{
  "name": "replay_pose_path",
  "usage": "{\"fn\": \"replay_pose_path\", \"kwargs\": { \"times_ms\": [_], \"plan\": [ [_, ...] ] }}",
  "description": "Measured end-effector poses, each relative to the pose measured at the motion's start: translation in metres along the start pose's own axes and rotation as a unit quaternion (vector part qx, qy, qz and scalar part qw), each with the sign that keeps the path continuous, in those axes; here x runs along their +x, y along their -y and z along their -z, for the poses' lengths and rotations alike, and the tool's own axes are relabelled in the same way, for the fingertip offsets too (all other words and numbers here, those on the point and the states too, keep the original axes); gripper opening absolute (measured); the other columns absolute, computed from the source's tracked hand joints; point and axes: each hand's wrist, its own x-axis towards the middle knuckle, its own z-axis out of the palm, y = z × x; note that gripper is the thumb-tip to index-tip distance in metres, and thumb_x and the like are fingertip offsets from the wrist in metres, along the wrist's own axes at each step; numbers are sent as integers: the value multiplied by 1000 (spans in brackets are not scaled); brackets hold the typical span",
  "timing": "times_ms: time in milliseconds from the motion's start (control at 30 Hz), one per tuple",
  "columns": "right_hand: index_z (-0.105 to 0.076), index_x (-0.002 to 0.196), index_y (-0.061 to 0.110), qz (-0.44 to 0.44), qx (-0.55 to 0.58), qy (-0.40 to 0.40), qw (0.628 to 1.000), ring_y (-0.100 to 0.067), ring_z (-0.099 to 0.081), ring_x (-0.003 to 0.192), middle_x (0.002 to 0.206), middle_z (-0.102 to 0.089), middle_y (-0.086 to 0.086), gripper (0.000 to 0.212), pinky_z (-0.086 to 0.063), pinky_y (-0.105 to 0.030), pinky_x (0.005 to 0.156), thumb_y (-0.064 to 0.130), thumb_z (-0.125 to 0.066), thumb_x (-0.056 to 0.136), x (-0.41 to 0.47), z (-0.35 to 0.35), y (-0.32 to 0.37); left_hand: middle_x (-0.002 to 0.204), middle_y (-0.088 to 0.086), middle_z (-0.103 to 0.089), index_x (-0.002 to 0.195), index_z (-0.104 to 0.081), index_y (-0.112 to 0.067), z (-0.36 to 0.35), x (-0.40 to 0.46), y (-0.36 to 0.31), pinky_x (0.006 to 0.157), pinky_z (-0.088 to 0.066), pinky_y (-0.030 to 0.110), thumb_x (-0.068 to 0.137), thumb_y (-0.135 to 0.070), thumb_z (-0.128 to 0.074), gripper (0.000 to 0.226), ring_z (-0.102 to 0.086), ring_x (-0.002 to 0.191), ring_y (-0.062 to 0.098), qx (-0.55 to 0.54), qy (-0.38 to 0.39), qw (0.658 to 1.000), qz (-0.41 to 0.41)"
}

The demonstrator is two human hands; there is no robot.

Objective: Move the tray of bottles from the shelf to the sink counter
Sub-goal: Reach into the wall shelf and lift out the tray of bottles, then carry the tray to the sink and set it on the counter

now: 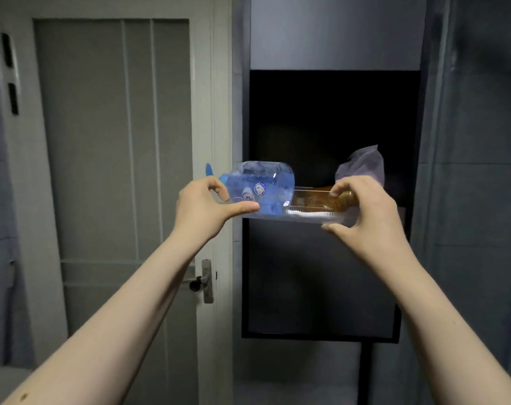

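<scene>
A dark shelf (333,118) recess lies behind both grips, its depth unreadable. The clear tray (306,214) spans between them: left hand (203,204) clamped on one end, right hand (362,211) on the other. Blue bottle (263,185) lies by the left grip; amber bottle (321,200) is partly hidden under the right.

I cannot read any text here. The blue bottle (260,185) has small round stickers (259,189) on its side, white with blue print, but the letters are too small and blurred for me to tell.
</scene>
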Motion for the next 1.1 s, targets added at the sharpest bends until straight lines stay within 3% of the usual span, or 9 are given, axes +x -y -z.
{"fn": "replay_pose_path", "kwargs": {
  "times_ms": [133,300,433,533,600,800,967,1100],
  "plan": [
    [-56,96,12,1,40,22,999,-12,-50,87,101,-50,3,50,-35,-7,72,3,-85,57,-8,-22,34,77,-8,-59,60,-50,-19,48,-17,11,78,-41,33,48,-46,-88,48,-53,82,15,37,-36,999,8],
    [-55,94,15,3,95,27,995,-6,-45,92,105,-43,8,46,-34,6,70,1,-82,60,-19,-51,87,76,-6,-58,59,-49,-20,111,-39,26,74,-37,30,47,-45,-88,48,-53,82,16,73,-91,993,20],
    [-55,94,16,-1,140,32,990,-4,-42,100,109,-40,11,43,-34,4,70,3,-82,62,-29,-75,131,78,-4,-63,63,-55,-14,163,-59,32,72,-36,27,48,-43,-88,47,-57,85,15,117,-127,984,31],
    [-56,96,17,2,165,40,986,-11,-46,104,112,-44,8,45,-42,-14,88,3,-82,62,-37,-92,162,74,-9,-61,61,-53,-15,199,-76,36,74,-35,26,48,-43,-88,47,-56,86,13,149,-155,976,41],
    [-57,97,17,-4,188,44,981,-15,-49,106,119,-48,3,45,-43,-25,92,3,-82,62,-43,-101,183,75,-8,-61,60,-51,-17,223,-86,39,74,-35,27,47,-45,-87,48,-56,89,14,166,-174,969,50],
    [-59,94,14,-4,251,67,966,-11,-50,94,116,-53,-1,43,-38,-16,83,2,-83,60,-61,-132,240,84,-1,-66,66,-56,-11,284,-121,43,75,-37,29,48,-45,-88,50,-56,89,15,236,-222,944,64],
    [-58,94,15,17,315,112,942,-6,-45,95,115,-52,1,40,-25,2,76,2,-81,64,-74,-158,283,88,0,-67,64,-53,-17,330,-150,48,75,-37,28,47,-47,-87,49,-58,94,17,298,-271,911,92],
    [-59,88,12,32,367,137,919,-6,-47,89,106,-48,7,39,-30,5,70,-2,-82,60,-84,-177,311,91,1,-67,65,-53,-17,356,-174,46,76,-39,29,46,-49,-86,50,-58,96,16,339,-304,883,114]
  ]
}}
